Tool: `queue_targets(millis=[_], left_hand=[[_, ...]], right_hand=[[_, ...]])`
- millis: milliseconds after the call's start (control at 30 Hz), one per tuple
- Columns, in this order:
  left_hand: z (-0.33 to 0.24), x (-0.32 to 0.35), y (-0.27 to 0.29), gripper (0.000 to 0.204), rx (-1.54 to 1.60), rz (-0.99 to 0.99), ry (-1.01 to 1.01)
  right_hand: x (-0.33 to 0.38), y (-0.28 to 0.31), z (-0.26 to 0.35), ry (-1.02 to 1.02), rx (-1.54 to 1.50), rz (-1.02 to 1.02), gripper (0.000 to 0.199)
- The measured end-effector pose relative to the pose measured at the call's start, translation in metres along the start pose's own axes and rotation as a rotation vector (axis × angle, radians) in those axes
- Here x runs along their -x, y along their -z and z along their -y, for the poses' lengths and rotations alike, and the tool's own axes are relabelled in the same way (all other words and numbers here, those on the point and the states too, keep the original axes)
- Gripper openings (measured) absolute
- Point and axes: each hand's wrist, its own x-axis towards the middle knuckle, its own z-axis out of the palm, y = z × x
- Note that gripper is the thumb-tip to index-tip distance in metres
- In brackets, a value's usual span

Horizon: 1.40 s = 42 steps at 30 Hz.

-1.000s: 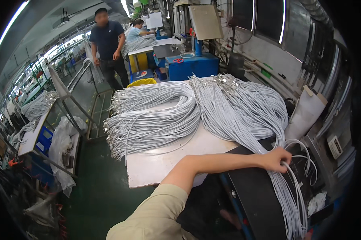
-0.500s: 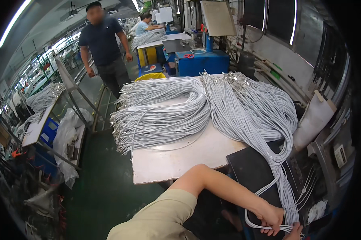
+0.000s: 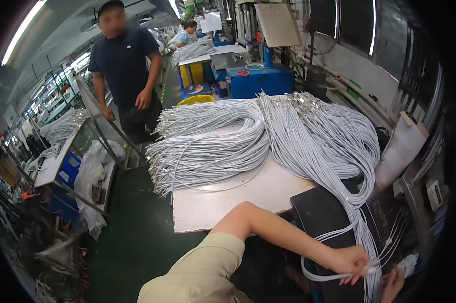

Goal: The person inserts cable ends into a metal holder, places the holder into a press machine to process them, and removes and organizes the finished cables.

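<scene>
My left hand [image 3: 350, 262] is closed around a few pale grey cables [image 3: 323, 277], whose loop bends out to its left. Shiny, blurred cable ends [image 3: 372, 268] stick out past its fingertips. Just right of them is my right hand [image 3: 392, 285], partly cut off by the lower edge; its fingers look slightly apart, and I see nothing held in them. A thick hank of the same cables [image 3: 359, 230] hangs off the table and runs down behind my left hand over a black surface [image 3: 321, 214].
Big bundles of cables with metal ends [image 3: 213, 146] lie across the white table [image 3: 223, 207]. Loose thin wires [image 3: 392, 240] and a crumpled white piece [image 3: 408, 263] lie at the right. A person [image 3: 124, 65] stands beyond the table on the left; another [image 3: 186, 34] sits farther back.
My right hand has come off the cable ends and moved right. My left hand, still holding the cables, has shifted slightly up and right. The standing person has come closer.
</scene>
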Motion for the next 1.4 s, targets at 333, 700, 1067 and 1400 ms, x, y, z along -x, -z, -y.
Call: queue_targets(millis=[333, 700, 1067, 1400], left_hand=[[0.022, 0.011, 0.000, 0.018, -0.112, -0.093, 0.001], [0.053, -0.017, 0.050, 0.020, 0.003, -0.222, 0.115], [0.013, -0.054, 0.053, 0.014, -0.114, -0.382, 0.299], [0.027, -0.065, 0.047, 0.012, -0.122, -0.384, 0.224]], right_hand=[[-0.079, -0.009, -0.010, 0.369, 0.301, -0.049, 0.055], [-0.032, -0.046, -0.016, 0.464, 0.880, -0.245, 0.058], [0.018, -0.043, 0.025, -0.033, -0.605, 0.144, 0.037], [-0.039, -0.061, 0.034, 0.061, -0.422, 0.401, 0.038]])
